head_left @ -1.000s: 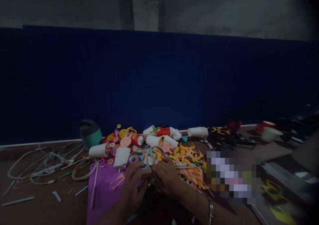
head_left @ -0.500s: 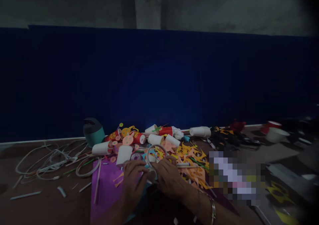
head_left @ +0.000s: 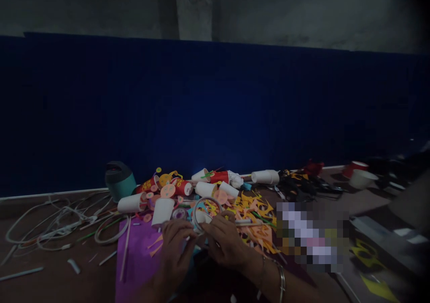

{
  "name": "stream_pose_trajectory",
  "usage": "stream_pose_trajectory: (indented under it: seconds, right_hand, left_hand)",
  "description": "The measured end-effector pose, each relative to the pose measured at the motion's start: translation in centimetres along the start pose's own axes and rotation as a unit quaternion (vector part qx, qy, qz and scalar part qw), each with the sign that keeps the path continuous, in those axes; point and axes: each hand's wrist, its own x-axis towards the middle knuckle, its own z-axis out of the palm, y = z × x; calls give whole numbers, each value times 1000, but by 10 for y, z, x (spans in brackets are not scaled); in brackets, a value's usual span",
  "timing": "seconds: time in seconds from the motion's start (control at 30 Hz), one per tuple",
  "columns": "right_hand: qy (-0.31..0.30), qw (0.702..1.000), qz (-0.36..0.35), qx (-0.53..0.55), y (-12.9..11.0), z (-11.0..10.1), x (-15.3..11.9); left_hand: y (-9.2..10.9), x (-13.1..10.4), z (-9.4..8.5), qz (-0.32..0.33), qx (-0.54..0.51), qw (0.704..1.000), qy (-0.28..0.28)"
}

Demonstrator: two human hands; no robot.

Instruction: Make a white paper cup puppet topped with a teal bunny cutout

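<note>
A clear tape roll [head_left: 207,199] stands on edge in front of me, its ring rising between my two hands. My right hand [head_left: 224,240] has its fingers closed around the near side of the ring. My left hand [head_left: 176,245] is just left of it, thumb and fingertips pressed together near the tape; what lies between them is too small and dark to make out. Beneath my left hand is a purple sheet [head_left: 136,249]. A white paper cup [head_left: 163,211] lies just beyond that hand.
White cables [head_left: 57,222] coil at the left beside a teal and dark container [head_left: 121,182]. Decorated cups and orange paper scraps [head_left: 265,202] are heaped ahead. A red cup [head_left: 356,168] is far right.
The whole view has shifted, so the table items appear further left. My left fingertips have drawn closer to my right hand and the tape roll.
</note>
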Motion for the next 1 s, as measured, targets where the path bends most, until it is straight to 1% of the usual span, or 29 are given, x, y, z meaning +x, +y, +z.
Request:
stream_pose_trajectory:
  seconds: [0.07, 0.17, 0.23, 0.33, 0.43, 0.53, 0.57, 0.63, 0.7, 0.77, 0.8, 0.9, 0.93, 1.0]
  right_hand:
    - [27, 999, 8, 20, -3, -1, 2]
    - [78, 994, 38, 59, -13, -6, 7]
    - [99, 990, 55, 78, -21, -7, 9]
    - [121, 988, 57, 82, -26, -5, 7]
    - [157, 983, 86, 48, -15, -3, 3]
    - [212, 966, 147, 15, 9, -8, 5]
    - [215, 964, 156, 10, 17, -11, 7]
    - [175, 974, 143, -17, 28, -13, 11]
    - [106, 985, 128, -54, 32, -9, 12]
    - [49, 985, 135, -96, 31, -2, 10]
    - [33, 982, 146, -116, 31, 1, 9]
    - [23, 974, 177, -137, 27, 6, 6]
    - [28, 976, 176, -124, 25, 5, 6]
    - [33, 987, 139, -73, 19, 0, 8]
  left_hand:
    - [2, 1, -1, 2, -6, 1000, -1]
    - [4, 1, -1, -1, -18, 1000, 4]
    - [5, 0, 0, -3, -27, 1000, 12]
    - [6, -1, -1, -8, -34, 999, 24]
    - [4, 1, -4, -14, -42, 998, 42]
    - [-2, 6, -7, -56, -38, 993, 98]
    - [-4, 8, -6, -68, -33, 991, 113]
    - [-7, 10, -3, -73, -26, 991, 108]
    - [-9, 10, 2, -58, -20, 995, 84]
    - [-11, 7, 6, -36, -12, 998, 58]
    - [-12, 5, 8, -28, -7, 999, 44]
    - [-15, 2, 10, -23, 6, 1000, 9]
    - [-15, 1, 10, -23, 10, 1000, 4]
    - [-15, 1, 9, -23, 17, 1000, -2]
